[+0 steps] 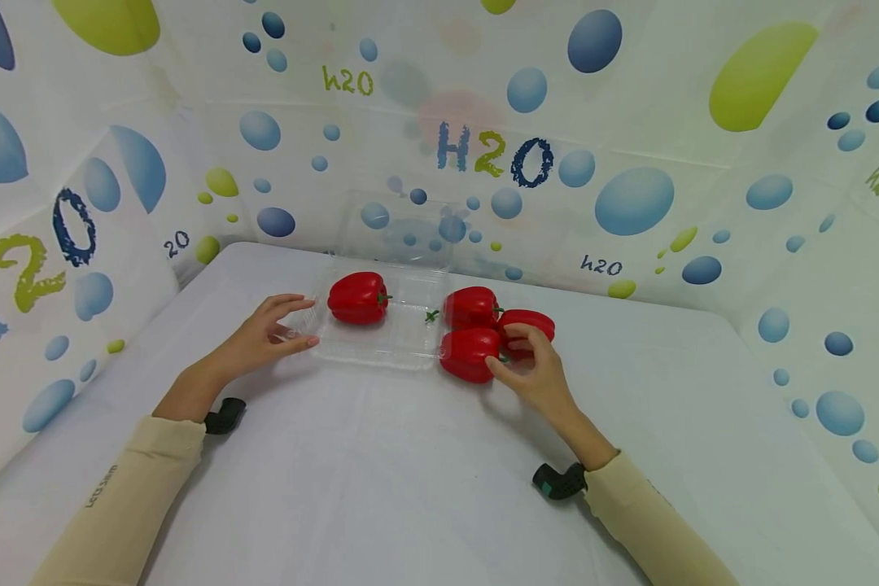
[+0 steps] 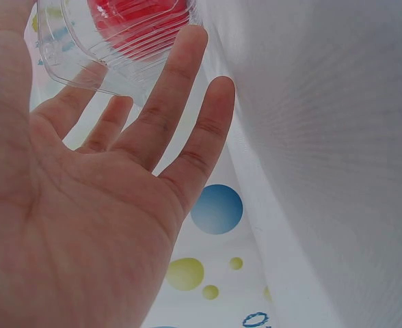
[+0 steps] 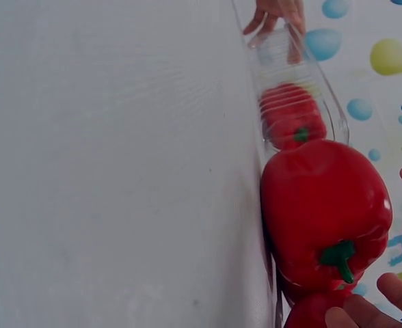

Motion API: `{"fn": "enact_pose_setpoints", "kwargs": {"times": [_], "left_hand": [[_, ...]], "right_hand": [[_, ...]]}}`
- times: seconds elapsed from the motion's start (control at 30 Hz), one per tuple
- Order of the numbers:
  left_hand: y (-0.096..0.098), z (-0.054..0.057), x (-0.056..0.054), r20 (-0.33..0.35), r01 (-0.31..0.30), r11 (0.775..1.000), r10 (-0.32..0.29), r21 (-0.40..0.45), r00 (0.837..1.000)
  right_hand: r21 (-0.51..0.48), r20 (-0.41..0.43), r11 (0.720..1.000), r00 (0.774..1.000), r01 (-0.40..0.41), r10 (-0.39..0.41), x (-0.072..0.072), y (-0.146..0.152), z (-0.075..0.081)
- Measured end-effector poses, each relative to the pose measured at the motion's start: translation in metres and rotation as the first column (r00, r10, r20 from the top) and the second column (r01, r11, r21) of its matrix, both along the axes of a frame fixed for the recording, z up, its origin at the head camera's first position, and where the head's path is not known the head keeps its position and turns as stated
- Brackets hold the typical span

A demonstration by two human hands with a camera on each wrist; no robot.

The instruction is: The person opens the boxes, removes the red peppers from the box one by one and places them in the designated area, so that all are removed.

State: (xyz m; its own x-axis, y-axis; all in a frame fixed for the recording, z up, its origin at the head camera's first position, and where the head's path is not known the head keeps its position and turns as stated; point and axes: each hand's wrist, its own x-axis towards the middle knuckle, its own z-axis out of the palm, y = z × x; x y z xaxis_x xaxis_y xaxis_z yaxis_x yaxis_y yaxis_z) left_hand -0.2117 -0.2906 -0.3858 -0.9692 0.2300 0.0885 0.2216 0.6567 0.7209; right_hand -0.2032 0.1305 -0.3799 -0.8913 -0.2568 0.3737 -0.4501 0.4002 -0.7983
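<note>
A clear plastic container [image 1: 381, 356] with its lid raised at the back lies on the table, holding one red bell pepper [image 1: 357, 299]. My left hand [image 1: 267, 330] is at its left end, fingers spread and loosely bent; in the left wrist view, fingertips reach the container's wall [image 2: 71, 68]. Beside the right end sit three more red peppers: a back one [image 1: 470, 308], a front one [image 1: 469, 356] and a right one [image 1: 527, 320]. My right hand [image 1: 538, 370] curves loosely by the front and right peppers, thumb near the front pepper's stem. Whether it touches them is unclear.
A small green stem-like piece [image 1: 431, 316] shows near the container's right end. White cloth covers the table [image 1: 381, 472]. Behind hangs a sheet [image 1: 410, 49] with blue and green spots. Dark wrist devices [image 1: 559, 482] stick out beside both sleeves.
</note>
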Motion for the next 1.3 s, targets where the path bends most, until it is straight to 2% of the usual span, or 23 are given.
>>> {"fn": "enact_pose_setpoints", "kwargs": {"times": [0.13,0.4,1.07,1.3], "left_hand": [[0.0,0.0,0.0,0.003,0.0,1.0,0.0,-0.001,1.0],[0.0,0.001,0.0,0.002,-0.001,1.0,0.001,-0.003,1.0],[-0.001,0.0,0.0,-0.011,0.01,1.0,-0.01,-0.005,1.0],[-0.001,0.001,0.002,-0.008,0.005,1.0,-0.005,0.007,1.0]], "right_hand": [[0.011,-0.014,1.0,1.0,0.021,-0.021,-0.008,0.005,-0.01],[-0.002,-0.09,1.0,0.996,0.018,-0.018,-0.009,0.007,-0.012],[0.005,-0.113,1.0,0.993,0.028,-0.027,-0.008,0.005,-0.007],[-0.014,-0.102,0.999,0.994,0.033,-0.034,-0.003,0.002,0.001]]}}
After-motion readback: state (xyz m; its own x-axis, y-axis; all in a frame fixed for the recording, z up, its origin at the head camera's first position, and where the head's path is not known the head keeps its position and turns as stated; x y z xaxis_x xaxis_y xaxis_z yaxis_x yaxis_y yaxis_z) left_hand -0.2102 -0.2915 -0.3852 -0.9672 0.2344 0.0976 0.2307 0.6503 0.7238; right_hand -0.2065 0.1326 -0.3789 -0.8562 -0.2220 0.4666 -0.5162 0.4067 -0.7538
